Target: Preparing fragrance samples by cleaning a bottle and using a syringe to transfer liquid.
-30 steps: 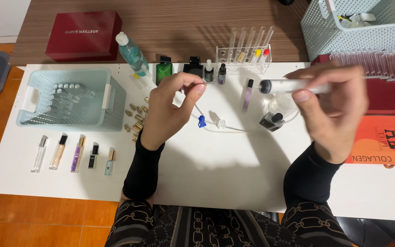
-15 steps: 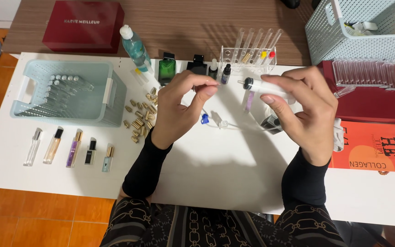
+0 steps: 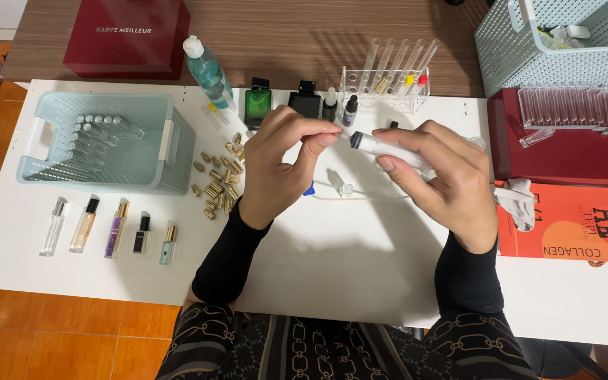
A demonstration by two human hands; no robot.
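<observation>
Nearest, two black sleeves reach over the white table [image 3: 360, 281]. Above it the right hand [image 3: 445, 183] closes its fingers around a white tube [image 3: 388, 149] with a dark tip, held level, pointing left. The left hand [image 3: 279, 162] pinches thumb and forefinger together right at that tip; whether anything small sits between them cannot be told. Just beyond, a clear small part [image 3: 339, 181] lies on the table. Left of the hands lie scattered gold caps [image 3: 216, 179], five small bottles [image 3: 110, 229] in a row and a pale blue basket [image 3: 170, 141]. Further back stand a green bottle [image 3: 257, 105] and a clear rack [image 3: 385, 84].
</observation>
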